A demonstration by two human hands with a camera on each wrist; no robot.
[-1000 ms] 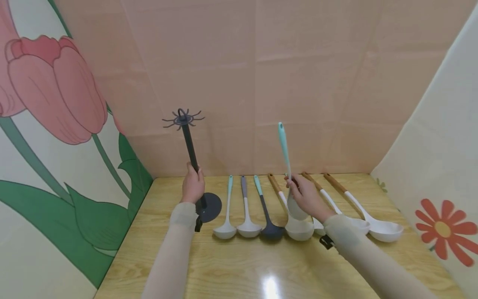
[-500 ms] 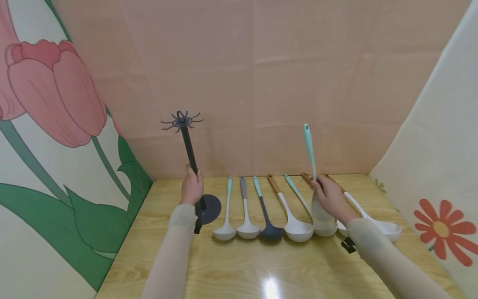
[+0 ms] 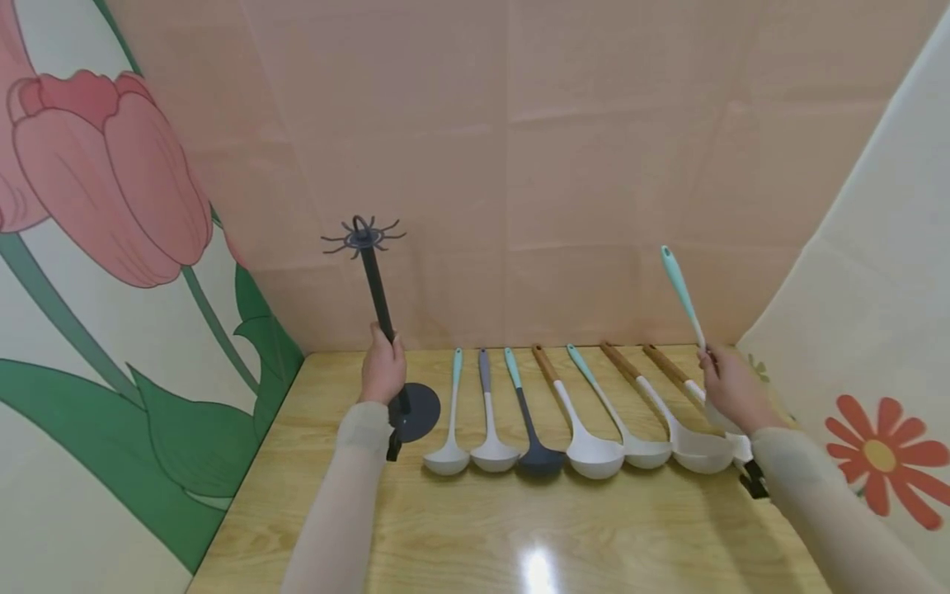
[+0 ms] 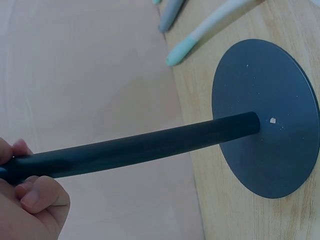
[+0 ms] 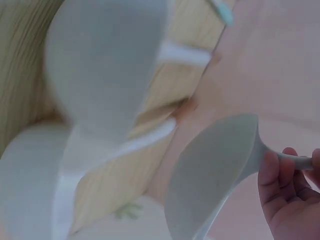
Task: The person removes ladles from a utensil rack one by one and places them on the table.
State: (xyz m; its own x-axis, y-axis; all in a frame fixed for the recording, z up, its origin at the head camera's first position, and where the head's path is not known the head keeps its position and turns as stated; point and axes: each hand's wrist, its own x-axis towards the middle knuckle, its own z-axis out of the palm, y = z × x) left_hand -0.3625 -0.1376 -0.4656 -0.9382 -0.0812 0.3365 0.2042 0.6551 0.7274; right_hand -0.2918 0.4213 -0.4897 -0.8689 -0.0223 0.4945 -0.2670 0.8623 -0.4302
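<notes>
My left hand grips the dark pole of a utensil stand, which has a ring of hooks on top. Its round base is on the table in the left wrist view. My right hand holds a ladle by its neck, mint handle up and bowl down, over the right end of a row of ladles. In the right wrist view the held ladle's pale bowl hangs beside the fingers. Beneath that hand lies a brown-handled white ladle, its bowl mostly hidden.
Several other ladles lie side by side, handles toward the back wall, among them a black-bowled one, a purple-handled one and a brown-handled one. A pink cloth backs the wooden table; printed cloths flank it.
My right hand has carried the mint-handled ladle rightward along the row, uncovering ladles it had overlapped. The left hand and the stand have stayed in place.
</notes>
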